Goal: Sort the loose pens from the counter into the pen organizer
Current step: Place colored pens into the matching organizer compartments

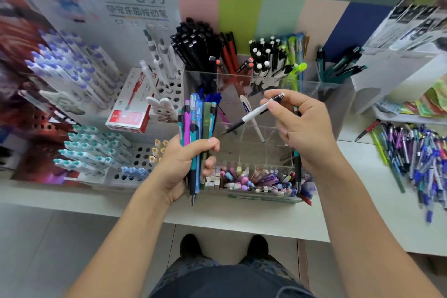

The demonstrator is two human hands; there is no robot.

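1. Above the clear pen organizer (266, 84), the right hand (302, 126) pinches a white-and-black pen (251, 115) between thumb and fingertips, its long axis slanting, tip down-left toward the open middle compartments.
2. Left hand (186, 164) grips a bundle of pens (196, 128) upright, just beside the organizer's left wall.
3. Loose pens (416, 159) lie heaped on the counter (242, 215), far right, nearer the right hand.

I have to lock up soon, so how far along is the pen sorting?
Done: the back compartments of the clear acrylic pen organizer hold sorted black, red and green pens.

In hand: the left hand grips a bundle of blue, purple and teal pens; the right hand pinches a white-and-black pen over the middle cells.

Left: a large heap of loose pens lies on the white counter.
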